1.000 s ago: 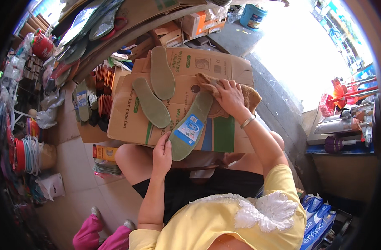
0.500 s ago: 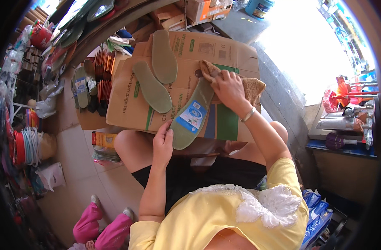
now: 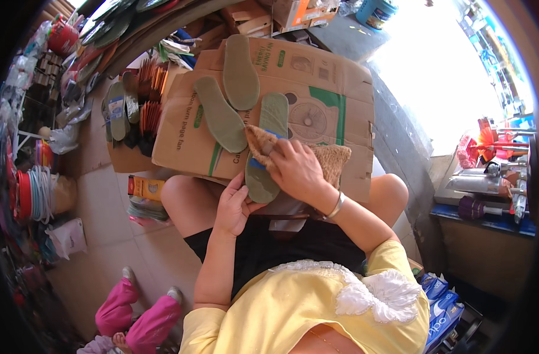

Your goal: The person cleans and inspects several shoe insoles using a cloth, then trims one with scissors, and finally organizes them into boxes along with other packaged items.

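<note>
A green insole (image 3: pixel 274 111) with a blue label lies lengthwise before me on flattened cardboard (image 3: pixel 355 82). My left hand (image 3: pixel 234 206) pinches its near end at the left edge. In my right hand (image 3: pixel 297 171), the fingers are closed on a brown towelling cloth (image 3: pixel 333 159), pressed against the middle of the insole. The cloth and hand cover most of the label. Two more green insoles lie to the left and beyond, one slanted (image 3: pixel 219 115) and one nearly straight (image 3: pixel 241 74).
Bundles of insoles (image 3: pixel 117 109) and orange-brown packets stand left of the cardboard. A small stack with an orange package (image 3: pixel 145 187) sits on the floor. Another person's pink-trousered legs (image 3: pixel 154 321) show at lower left. Goods line both sides; a blue bucket (image 3: pixel 375 13) stands far right.
My right hand with the cloth has come down and left from the insole's far end to its middle, over the label. The insole has turned more upright and its far end now shows.
</note>
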The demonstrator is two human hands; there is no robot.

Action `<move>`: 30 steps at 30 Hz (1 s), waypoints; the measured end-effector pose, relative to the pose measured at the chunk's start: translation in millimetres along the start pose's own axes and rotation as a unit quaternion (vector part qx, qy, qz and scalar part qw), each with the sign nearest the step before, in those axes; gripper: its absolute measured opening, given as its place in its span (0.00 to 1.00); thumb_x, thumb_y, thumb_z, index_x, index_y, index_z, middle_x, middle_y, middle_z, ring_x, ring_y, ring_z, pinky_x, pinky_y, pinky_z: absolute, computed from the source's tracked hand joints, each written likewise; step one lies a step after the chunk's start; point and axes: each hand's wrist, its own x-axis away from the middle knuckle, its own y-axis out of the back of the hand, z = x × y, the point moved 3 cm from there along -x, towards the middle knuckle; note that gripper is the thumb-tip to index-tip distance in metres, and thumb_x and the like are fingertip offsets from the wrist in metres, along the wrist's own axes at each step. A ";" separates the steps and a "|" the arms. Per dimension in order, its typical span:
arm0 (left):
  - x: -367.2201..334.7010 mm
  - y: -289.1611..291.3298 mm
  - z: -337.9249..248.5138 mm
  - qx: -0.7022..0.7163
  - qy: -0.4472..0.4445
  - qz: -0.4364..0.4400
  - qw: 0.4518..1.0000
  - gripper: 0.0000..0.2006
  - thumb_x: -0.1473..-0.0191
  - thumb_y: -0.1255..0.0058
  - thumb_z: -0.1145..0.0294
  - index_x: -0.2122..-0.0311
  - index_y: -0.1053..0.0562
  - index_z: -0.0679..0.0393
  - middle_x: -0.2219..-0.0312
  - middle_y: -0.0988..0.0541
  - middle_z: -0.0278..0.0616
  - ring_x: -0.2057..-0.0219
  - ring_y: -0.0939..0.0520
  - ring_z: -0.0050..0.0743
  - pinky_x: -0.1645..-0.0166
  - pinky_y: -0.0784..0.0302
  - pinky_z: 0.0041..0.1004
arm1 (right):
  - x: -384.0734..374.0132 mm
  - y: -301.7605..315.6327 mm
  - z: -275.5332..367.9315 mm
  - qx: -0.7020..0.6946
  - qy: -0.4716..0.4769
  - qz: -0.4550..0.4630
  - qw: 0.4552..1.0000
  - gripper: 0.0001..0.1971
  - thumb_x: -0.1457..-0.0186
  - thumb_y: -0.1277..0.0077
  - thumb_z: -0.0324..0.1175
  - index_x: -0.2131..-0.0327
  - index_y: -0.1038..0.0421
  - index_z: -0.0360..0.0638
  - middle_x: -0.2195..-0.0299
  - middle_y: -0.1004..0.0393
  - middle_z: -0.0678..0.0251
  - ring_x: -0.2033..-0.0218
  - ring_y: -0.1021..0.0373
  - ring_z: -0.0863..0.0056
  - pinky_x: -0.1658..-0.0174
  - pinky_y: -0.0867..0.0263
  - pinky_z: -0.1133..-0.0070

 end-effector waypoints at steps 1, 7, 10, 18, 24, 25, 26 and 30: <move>-2.1 2.4 2.8 0.000 0.007 -0.007 1.000 0.16 0.40 0.67 0.74 0.47 0.38 0.61 0.54 0.28 0.44 0.56 0.22 0.36 0.53 0.22 0.40 | 3.5 0.5 11.7 -0.014 0.044 -0.002 0.999 0.20 0.53 0.48 0.38 0.54 0.32 0.45 0.61 0.34 0.65 0.61 0.36 0.65 0.59 0.38 0.70; -5.6 27.0 15.2 0.125 0.000 -0.014 0.992 0.15 0.40 0.67 0.73 0.49 0.36 0.61 0.54 0.28 0.44 0.52 0.25 0.35 0.48 0.28 0.34 | 32.0 -3.0 51.6 -0.088 0.115 0.016 0.989 0.23 0.55 0.47 0.39 0.52 0.31 0.47 0.57 0.36 0.67 0.60 0.38 0.70 0.57 0.40 0.74; -6.0 24.2 15.1 0.132 0.000 -0.019 0.991 0.15 0.41 0.66 0.73 0.49 0.35 0.61 0.54 0.27 0.43 0.53 0.25 0.35 0.49 0.28 0.33 | 33.0 1.4 43.8 -0.098 0.116 0.021 0.988 0.24 0.56 0.46 0.39 0.52 0.31 0.47 0.57 0.36 0.67 0.60 0.38 0.70 0.57 0.40 0.74; -4.3 -1.2 1.6 0.026 -0.013 -0.002 1.000 0.17 0.44 0.60 0.76 0.49 0.35 0.63 0.57 0.25 0.42 0.58 0.21 0.34 0.56 0.21 0.35 | 61.4 14.1 7.3 -0.009 0.086 0.035 0.996 0.25 0.60 0.43 0.38 0.54 0.31 0.49 0.58 0.36 0.68 0.61 0.38 0.70 0.58 0.39 0.74; 1.2 -5.0 -8.7 -0.221 -0.155 -0.046 0.962 0.23 0.46 0.61 0.80 0.43 0.39 0.65 0.54 0.26 0.45 0.56 0.22 0.32 0.54 0.25 0.25 | 54.6 36.0 -50.2 -0.155 -0.056 -0.061 0.984 0.17 0.56 0.44 0.31 0.59 0.28 0.39 0.60 0.31 0.59 0.59 0.32 0.59 0.57 0.34 0.66; 9.7 -13.8 -19.2 -0.368 -0.245 -0.087 0.893 0.22 0.47 0.59 0.81 0.45 0.35 0.63 0.56 0.24 0.46 0.56 0.22 0.35 0.54 0.25 0.25 | 52.9 43.3 -50.9 -0.189 -0.076 -0.101 0.974 0.17 0.56 0.43 0.31 0.60 0.28 0.38 0.60 0.31 0.58 0.60 0.32 0.58 0.58 0.34 0.66; 18.0 -24.2 -28.1 -0.501 -0.326 -0.123 0.792 0.20 0.48 0.58 0.82 0.48 0.32 0.61 0.59 0.23 0.47 0.56 0.22 0.37 0.55 0.25 0.25 | 50.3 51.5 -47.6 -0.222 -0.096 -0.141 0.960 0.17 0.57 0.43 0.30 0.60 0.28 0.37 0.59 0.31 0.57 0.61 0.32 0.57 0.58 0.34 0.66; 20.7 -43.9 -23.1 -0.658 -0.481 -0.048 0.577 0.18 0.57 0.52 0.83 0.57 0.26 0.60 0.63 0.22 0.46 0.60 0.23 0.46 0.51 0.28 0.38 | 35.5 58.3 4.4 -0.123 0.071 -0.156 0.978 0.23 0.60 0.42 0.31 0.55 0.30 0.42 0.55 0.34 0.59 0.55 0.36 0.58 0.54 0.37 0.66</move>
